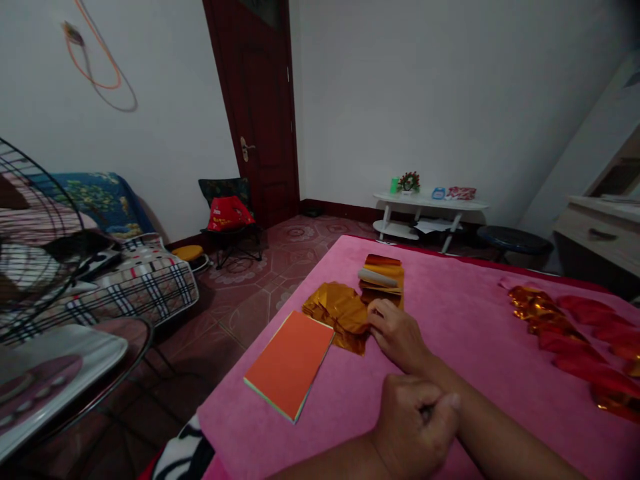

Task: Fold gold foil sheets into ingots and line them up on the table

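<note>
My right hand [397, 332] reaches across the pink cloth with its fingers pinched at the right edge of a gold foil paper [345, 308], which lies crumpled and layered. Closer to me, my left hand [417, 423] is curled into a fist in front of my right forearm; whatever is inside it, if anything, stays hidden. Just beyond my right fingers lies a stack of gold foil sheets [385, 272] with a greyish rolled edge on top. Left of the foil, partly against it, rests a pad of orange paper [290, 363] with pale green edges.
Folded red and gold foil pieces [570, 333] lie in rows on the right of the pink-covered table [450, 287]. A fan [35, 233] and a round side table [75, 387] stand at the left. Behind are a chair with a red bag [230, 213] and a white low table [430, 202].
</note>
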Demonstrator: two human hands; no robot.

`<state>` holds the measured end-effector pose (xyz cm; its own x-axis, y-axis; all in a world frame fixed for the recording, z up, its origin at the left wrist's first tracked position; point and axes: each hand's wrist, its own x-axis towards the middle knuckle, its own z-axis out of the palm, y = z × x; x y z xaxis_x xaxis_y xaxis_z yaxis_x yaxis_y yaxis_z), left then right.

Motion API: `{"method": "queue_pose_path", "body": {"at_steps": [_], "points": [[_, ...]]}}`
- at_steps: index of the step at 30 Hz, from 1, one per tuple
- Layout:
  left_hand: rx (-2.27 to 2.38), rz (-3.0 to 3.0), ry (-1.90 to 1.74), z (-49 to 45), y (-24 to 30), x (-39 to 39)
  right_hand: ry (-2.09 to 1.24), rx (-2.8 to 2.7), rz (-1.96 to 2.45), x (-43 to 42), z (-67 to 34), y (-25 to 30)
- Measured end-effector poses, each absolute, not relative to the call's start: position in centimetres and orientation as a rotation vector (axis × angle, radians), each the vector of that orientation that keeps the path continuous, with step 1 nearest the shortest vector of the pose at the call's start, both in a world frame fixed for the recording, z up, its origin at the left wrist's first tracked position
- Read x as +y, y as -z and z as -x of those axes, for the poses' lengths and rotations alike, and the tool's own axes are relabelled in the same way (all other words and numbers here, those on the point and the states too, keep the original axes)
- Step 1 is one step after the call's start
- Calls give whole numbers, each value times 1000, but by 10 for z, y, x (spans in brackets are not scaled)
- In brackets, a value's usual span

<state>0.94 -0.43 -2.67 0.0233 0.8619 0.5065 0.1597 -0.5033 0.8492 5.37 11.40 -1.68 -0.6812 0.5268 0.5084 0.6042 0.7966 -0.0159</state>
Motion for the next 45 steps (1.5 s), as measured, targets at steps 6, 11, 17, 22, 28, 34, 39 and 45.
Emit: {"method": "queue_pose_path", "body": {"at_steps": [6, 11, 17, 22, 28, 34, 39, 45], "points": [[992, -1798, -1533, -11, 23, -5, 67, -2476, 784, 102, -72, 6], [996, -1921, -1407, -11, 19, -14, -634, -1963, 1040, 81, -105, -13], [906, -2106, -1329, -10, 19, -21, -1366, -1294, 1083, 49, -162, -25], [924, -2149, -1332, -10, 17, -21, -1583, -1362, 1094, 40, -209, -8], [1019, -2002, -1374, -10, 11, -17, -1669, -1747, 1128, 48, -243, -10], [979, -1973, -1245, -11, 22, 0, -1364, -2269, 1152, 74, -237, -13], [944, -2144, -1046, -6, 38, 10, -390, -2229, 1194, 78, -222, -11], [1008, -2142, -990, -6, 36, 10, -338, -2437, 1134, 23, -236, -15]]}}
